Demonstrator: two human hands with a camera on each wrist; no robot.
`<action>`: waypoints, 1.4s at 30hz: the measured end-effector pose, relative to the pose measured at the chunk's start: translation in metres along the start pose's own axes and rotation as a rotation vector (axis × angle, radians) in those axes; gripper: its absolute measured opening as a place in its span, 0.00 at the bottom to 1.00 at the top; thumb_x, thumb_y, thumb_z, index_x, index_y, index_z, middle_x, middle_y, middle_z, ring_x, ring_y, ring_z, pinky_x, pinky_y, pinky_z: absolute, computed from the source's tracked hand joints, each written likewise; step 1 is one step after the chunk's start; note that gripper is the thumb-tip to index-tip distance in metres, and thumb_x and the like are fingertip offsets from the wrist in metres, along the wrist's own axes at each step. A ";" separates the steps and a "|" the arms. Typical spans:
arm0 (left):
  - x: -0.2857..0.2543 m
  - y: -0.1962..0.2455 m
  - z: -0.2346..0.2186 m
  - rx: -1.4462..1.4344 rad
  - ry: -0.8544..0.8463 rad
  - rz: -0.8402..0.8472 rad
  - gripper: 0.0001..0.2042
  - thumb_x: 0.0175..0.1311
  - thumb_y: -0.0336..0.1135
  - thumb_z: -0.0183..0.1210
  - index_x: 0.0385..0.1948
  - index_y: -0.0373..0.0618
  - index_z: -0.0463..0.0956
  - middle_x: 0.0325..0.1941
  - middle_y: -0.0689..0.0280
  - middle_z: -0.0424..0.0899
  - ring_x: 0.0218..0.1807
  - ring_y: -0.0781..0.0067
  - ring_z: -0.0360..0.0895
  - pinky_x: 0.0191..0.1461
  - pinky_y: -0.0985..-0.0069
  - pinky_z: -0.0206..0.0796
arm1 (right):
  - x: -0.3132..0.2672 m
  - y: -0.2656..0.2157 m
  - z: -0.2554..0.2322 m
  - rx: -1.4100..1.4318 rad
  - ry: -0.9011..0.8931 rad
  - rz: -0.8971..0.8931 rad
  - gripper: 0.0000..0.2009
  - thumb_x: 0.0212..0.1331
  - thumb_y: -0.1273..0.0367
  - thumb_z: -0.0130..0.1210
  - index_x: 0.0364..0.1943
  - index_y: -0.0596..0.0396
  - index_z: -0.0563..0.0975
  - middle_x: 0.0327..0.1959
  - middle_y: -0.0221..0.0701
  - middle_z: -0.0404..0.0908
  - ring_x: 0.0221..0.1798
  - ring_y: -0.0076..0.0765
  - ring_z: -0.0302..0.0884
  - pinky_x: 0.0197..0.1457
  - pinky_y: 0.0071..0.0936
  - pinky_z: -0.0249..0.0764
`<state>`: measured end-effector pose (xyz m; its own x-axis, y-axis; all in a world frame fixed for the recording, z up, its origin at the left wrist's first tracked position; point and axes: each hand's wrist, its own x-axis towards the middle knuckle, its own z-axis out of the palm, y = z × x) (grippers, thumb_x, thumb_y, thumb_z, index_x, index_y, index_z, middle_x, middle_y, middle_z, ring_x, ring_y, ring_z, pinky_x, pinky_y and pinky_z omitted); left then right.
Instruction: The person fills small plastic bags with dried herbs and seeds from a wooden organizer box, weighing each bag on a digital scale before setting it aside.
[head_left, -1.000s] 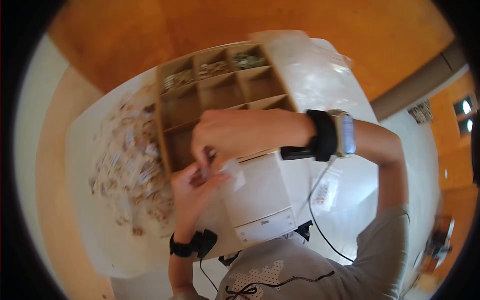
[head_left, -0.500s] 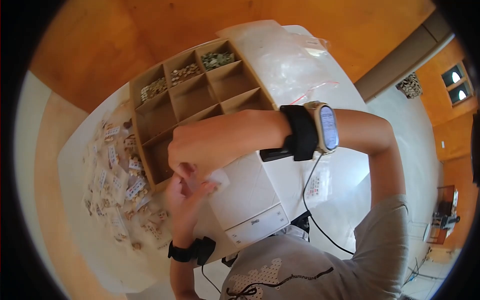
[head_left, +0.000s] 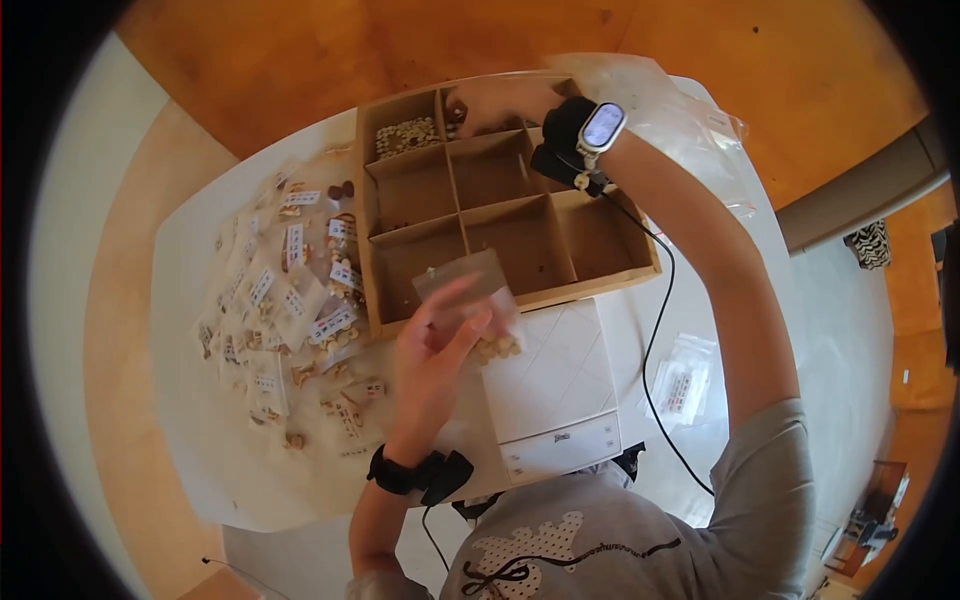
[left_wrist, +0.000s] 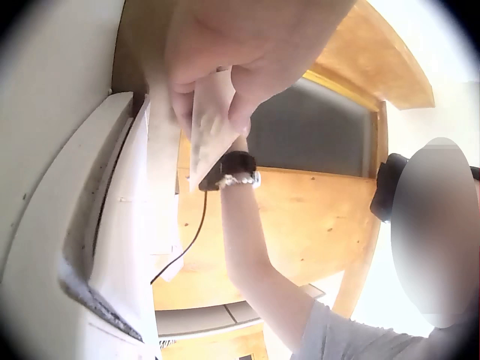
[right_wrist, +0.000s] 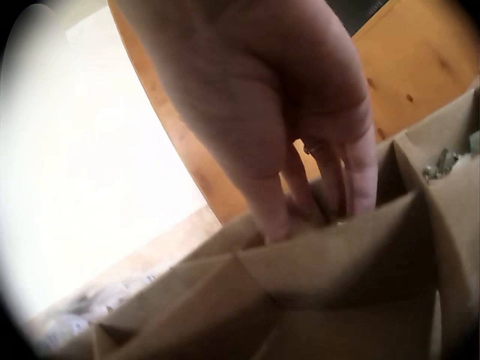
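My left hand (head_left: 432,350) pinches a small clear plastic bag (head_left: 484,268) between thumb and fingers, above the front of a divided cardboard box (head_left: 590,288). Several pale chunks (head_left: 498,349) sit in the bag's lower end. In the left wrist view the bag (left_wrist: 211,124) hangs from the thumb and fingers. Over at the back row, my right hand (head_left: 508,105) reaches down into the middle compartment. The right wrist view shows the thumb apart from the fingers, with the fingertips partly hidden by a cardboard divider (right_wrist: 337,247). Small pale pieces (head_left: 405,138) fill the back left compartment.
Many labelled filled bags (head_left: 290,300) are heaped left of the box. A white box (head_left: 550,375) stands before me, and a stack of labelled bags (head_left: 682,385) lies to its right. Clear plastic sheeting (head_left: 650,110) covers the back right. A black cable (head_left: 655,350) trails from my right wrist.
My right hand has left the bag beside my left hand and moved to the box's back middle compartment. The left hand keeps the bag, now upright with its lower end in sight.
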<state>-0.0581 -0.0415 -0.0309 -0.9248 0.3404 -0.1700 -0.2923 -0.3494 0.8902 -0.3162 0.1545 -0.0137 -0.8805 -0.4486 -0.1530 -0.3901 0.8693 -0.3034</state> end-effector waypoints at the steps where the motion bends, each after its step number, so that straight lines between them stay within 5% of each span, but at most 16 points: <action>1: 0.000 0.000 -0.002 -0.045 -0.007 -0.011 0.16 0.63 0.28 0.49 0.53 0.37 0.65 0.45 0.57 0.78 0.41 0.72 0.77 0.48 0.79 0.67 | 0.006 -0.006 0.013 -0.103 -0.003 -0.016 0.19 0.43 0.65 0.59 0.40 0.62 0.76 0.39 0.44 0.79 0.32 0.37 0.80 0.37 0.30 0.74; 6: 0.003 0.006 -0.006 -0.300 -0.044 -0.057 0.20 0.69 0.38 0.39 0.56 0.33 0.61 0.49 0.53 0.75 0.47 0.62 0.76 0.53 0.72 0.67 | 0.009 -0.001 0.014 -0.034 0.001 -0.142 0.15 0.41 0.70 0.57 0.35 0.64 0.78 0.33 0.45 0.80 0.33 0.43 0.79 0.37 0.34 0.72; 11: 0.003 0.010 -0.009 -0.331 -0.064 -0.047 0.22 0.69 0.39 0.37 0.58 0.33 0.58 0.51 0.52 0.74 0.49 0.59 0.76 0.54 0.71 0.66 | -0.009 -0.004 -0.015 0.167 0.006 0.030 0.10 0.44 0.69 0.62 0.31 0.59 0.81 0.30 0.35 0.82 0.32 0.25 0.81 0.36 0.18 0.78; 15: 0.004 0.006 -0.013 -0.315 -0.078 -0.046 0.22 0.69 0.39 0.36 0.59 0.34 0.56 0.53 0.52 0.73 0.52 0.62 0.74 0.55 0.70 0.65 | -0.037 -0.018 -0.041 0.429 0.105 0.000 0.11 0.45 0.68 0.63 0.33 0.60 0.81 0.30 0.34 0.82 0.32 0.25 0.80 0.40 0.19 0.78; 19: 0.004 0.006 -0.008 -0.255 -0.071 -0.035 0.24 0.69 0.41 0.34 0.60 0.31 0.53 0.55 0.48 0.70 0.54 0.54 0.72 0.58 0.65 0.62 | -0.088 -0.067 -0.051 0.703 -0.208 -0.266 0.13 0.46 0.70 0.62 0.35 0.65 0.79 0.28 0.34 0.82 0.33 0.23 0.79 0.39 0.18 0.75; 21: 0.004 0.004 -0.010 -0.303 -0.121 -0.028 0.22 0.69 0.40 0.36 0.59 0.33 0.56 0.56 0.52 0.70 0.56 0.64 0.69 0.58 0.71 0.61 | -0.114 -0.093 -0.044 0.558 -0.269 -0.362 0.11 0.47 0.71 0.61 0.34 0.64 0.79 0.29 0.32 0.82 0.32 0.22 0.78 0.37 0.17 0.74; 26: 0.004 -0.008 -0.014 -0.264 -0.050 0.007 0.21 0.70 0.38 0.38 0.59 0.34 0.58 0.57 0.58 0.68 0.56 0.71 0.68 0.61 0.73 0.57 | -0.149 -0.115 -0.013 0.366 -0.105 -0.539 0.08 0.40 0.73 0.60 0.28 0.59 0.80 0.26 0.38 0.79 0.34 0.41 0.76 0.38 0.30 0.71; 30: 0.004 -0.007 -0.013 -0.310 -0.122 -0.025 0.21 0.70 0.38 0.37 0.59 0.34 0.57 0.58 0.58 0.67 0.57 0.70 0.68 0.61 0.72 0.56 | -0.155 -0.114 -0.009 0.473 -0.092 -0.540 0.08 0.41 0.74 0.59 0.29 0.60 0.79 0.28 0.39 0.77 0.35 0.41 0.76 0.39 0.32 0.71; 36: 0.004 -0.003 -0.011 -0.349 -0.197 0.050 0.22 0.69 0.38 0.37 0.60 0.34 0.55 0.61 0.55 0.64 0.60 0.66 0.65 0.64 0.69 0.53 | -0.165 -0.113 -0.008 0.584 0.109 -0.446 0.12 0.46 0.66 0.60 0.30 0.62 0.77 0.29 0.40 0.76 0.35 0.41 0.77 0.38 0.29 0.72; 39: 0.006 -0.004 -0.008 -0.215 -0.111 0.178 0.23 0.69 0.41 0.36 0.61 0.36 0.53 0.64 0.59 0.59 0.61 0.57 0.64 0.63 0.64 0.56 | -0.179 -0.118 -0.006 0.481 0.470 -0.250 0.16 0.47 0.62 0.61 0.33 0.62 0.74 0.29 0.38 0.76 0.33 0.37 0.78 0.37 0.26 0.73; 42: 0.003 0.000 -0.005 -0.122 -0.069 0.248 0.23 0.69 0.43 0.36 0.61 0.37 0.54 0.66 0.61 0.56 0.62 0.57 0.62 0.63 0.63 0.57 | -0.198 -0.120 0.008 0.624 0.113 0.053 0.16 0.47 0.64 0.64 0.36 0.57 0.74 0.31 0.29 0.76 0.32 0.24 0.75 0.34 0.18 0.73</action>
<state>-0.0626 -0.0445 -0.0331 -0.9540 0.2888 0.0800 -0.0899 -0.5302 0.8431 -0.0928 0.1379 0.0456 -0.9305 -0.3544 -0.0930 -0.1453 0.5900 -0.7942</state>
